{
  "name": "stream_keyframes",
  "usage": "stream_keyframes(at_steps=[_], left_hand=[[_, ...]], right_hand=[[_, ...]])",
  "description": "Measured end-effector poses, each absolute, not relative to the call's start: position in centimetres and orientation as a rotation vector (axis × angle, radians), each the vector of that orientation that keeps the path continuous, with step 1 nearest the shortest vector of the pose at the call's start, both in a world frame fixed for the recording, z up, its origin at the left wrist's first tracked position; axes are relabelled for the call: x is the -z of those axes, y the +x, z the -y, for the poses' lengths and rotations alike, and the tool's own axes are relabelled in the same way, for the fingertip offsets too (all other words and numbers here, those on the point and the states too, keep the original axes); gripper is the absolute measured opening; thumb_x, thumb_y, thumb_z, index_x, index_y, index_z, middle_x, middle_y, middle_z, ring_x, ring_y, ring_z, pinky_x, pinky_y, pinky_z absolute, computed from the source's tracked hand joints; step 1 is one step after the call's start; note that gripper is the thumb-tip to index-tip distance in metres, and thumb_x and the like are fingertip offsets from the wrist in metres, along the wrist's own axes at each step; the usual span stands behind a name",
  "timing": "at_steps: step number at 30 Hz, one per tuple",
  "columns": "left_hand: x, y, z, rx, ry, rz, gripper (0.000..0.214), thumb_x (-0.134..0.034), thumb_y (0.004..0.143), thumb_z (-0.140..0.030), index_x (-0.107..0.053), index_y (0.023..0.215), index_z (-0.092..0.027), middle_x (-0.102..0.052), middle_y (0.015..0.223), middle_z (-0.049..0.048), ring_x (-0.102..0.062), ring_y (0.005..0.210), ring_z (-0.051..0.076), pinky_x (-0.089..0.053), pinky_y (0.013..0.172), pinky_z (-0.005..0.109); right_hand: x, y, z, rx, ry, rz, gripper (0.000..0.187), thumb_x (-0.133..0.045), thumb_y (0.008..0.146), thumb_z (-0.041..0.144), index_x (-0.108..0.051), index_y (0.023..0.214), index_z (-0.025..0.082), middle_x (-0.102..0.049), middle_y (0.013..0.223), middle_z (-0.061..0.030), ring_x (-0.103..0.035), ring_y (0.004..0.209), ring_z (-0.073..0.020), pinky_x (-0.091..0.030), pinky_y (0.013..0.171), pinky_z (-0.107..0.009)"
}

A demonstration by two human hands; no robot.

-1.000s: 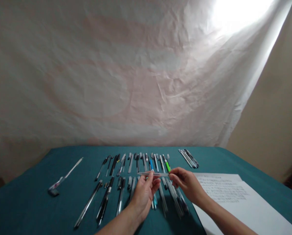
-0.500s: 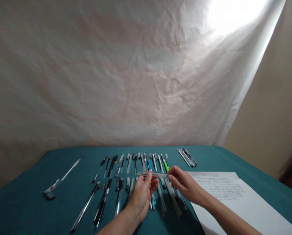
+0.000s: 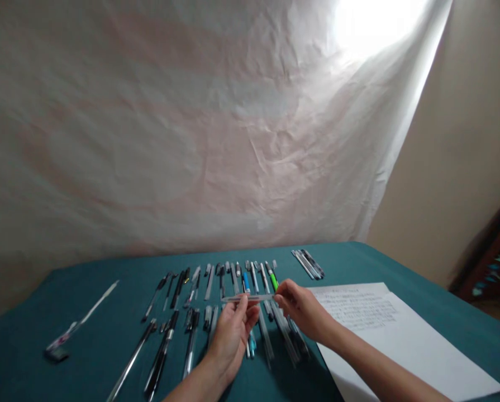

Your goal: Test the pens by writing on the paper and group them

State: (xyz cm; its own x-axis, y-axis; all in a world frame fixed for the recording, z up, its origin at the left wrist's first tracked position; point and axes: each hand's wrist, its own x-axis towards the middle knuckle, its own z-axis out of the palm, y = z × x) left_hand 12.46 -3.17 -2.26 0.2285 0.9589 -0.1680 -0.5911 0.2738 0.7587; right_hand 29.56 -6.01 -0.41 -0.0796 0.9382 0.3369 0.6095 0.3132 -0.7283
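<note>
A slim translucent pen (image 3: 265, 298) is held level above the table, running left to right. My left hand (image 3: 229, 334) pinches it between thumb and fingers near its middle. At the pen's right end, the fingertips of my right hand (image 3: 300, 310) are closed on it. Beneath and behind both hands, two rows of pens lie on the cloth, many with caps beside them. Among them are a pen with a green part (image 3: 274, 279) and one with a blue part (image 3: 246, 282). My hands cover part of the near row.
Sheets of white paper (image 3: 404, 349) with handwriting lie at the right on the green tablecloth (image 3: 94, 312). A small group of pens (image 3: 308, 264) lies at the back right. Far left is a long thin item with a dark end (image 3: 57, 354). A pale sheet (image 3: 233, 139) hangs behind the table.
The view has turned a little to the right, so everything sits farther left in it. Both hands keep the same hold on the translucent pen.
</note>
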Motion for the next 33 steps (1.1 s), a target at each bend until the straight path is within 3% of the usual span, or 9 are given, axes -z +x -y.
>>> stream_keyframes(at_steps=[5, 12, 18, 25, 30, 33], left_hand=[[2.0, 12.58, 3.28, -1.153, 0.654, -0.712, 0.01, -0.047, 0.089, -0.008, -0.057, 0.089, -0.011, -0.066, 0.085, 0.0092, -0.063, 0.066, 0.009, -0.055, 0.062, 0.018], [1.58, 12.62, 3.25, -1.154, 0.663, -0.716, 0.014, -0.044, 0.09, -0.006, -0.058, 0.086, -0.009, -0.066, 0.081, 0.0088, -0.063, 0.064, 0.009, -0.055, 0.06, 0.018], [1.74, 12.61, 3.11, -1.139, 0.676, -0.708, 0.012, -0.046, 0.089, -0.007, -0.058, 0.086, -0.01, -0.066, 0.082, 0.0081, -0.062, 0.065, 0.009, -0.055, 0.062, 0.019], [1.94, 12.5, 3.03, -1.143, 0.691, -0.709, 0.011, -0.046, 0.09, -0.01, -0.057, 0.09, -0.01, -0.066, 0.084, 0.0084, -0.062, 0.066, 0.009, -0.054, 0.063, 0.018], [2.24, 12.53, 3.29, -1.134, 0.737, -0.689, 0.008, -0.05, 0.089, -0.012, -0.058, 0.089, -0.011, -0.065, 0.085, 0.0077, -0.061, 0.067, 0.009, -0.053, 0.065, 0.019], [2.23, 12.4, 3.21, -1.163, 0.721, -0.699, 0.009, -0.049, 0.089, -0.011, -0.058, 0.088, -0.011, -0.065, 0.085, 0.0076, -0.061, 0.067, 0.008, -0.053, 0.064, 0.018]], right_hand=[[0.67, 29.52, 5.66, -0.564, -1.432, 1.765, 0.036, -0.031, 0.092, 0.041, -0.045, 0.066, 0.019, -0.054, 0.056, 0.0015, -0.053, 0.05, -0.0106, -0.036, 0.05, -0.02], [0.16, 29.25, 6.22, -0.443, -1.404, 1.819, 0.027, -0.039, 0.09, 0.039, -0.047, 0.074, 0.019, -0.056, 0.061, 0.0014, -0.053, 0.055, -0.0113, -0.037, 0.055, -0.021], [0.47, 29.25, 5.95, -0.857, -1.336, 1.705, 0.045, -0.024, 0.092, 0.047, -0.045, 0.065, 0.019, -0.05, 0.053, 0.0022, -0.051, 0.047, -0.0106, -0.039, 0.049, -0.021], [0.52, 29.61, 6.15, -0.603, -1.326, 1.831, 0.011, -0.044, 0.087, 0.029, -0.045, 0.081, 0.02, -0.052, 0.067, 0.0036, -0.051, 0.06, -0.0108, -0.038, 0.056, -0.02], [0.54, 29.26, 6.55, -0.49, -1.365, 1.932, 0.004, -0.047, 0.085, 0.024, -0.046, 0.083, 0.02, -0.054, 0.069, 0.0027, -0.049, 0.06, -0.0107, -0.035, 0.055, -0.02], [0.34, 29.39, 6.58, -0.489, -1.352, 1.902, 0.012, -0.051, 0.083, 0.028, -0.045, 0.089, 0.02, -0.056, 0.073, 0.0016, -0.05, 0.062, -0.0111, -0.036, 0.055, -0.021]])
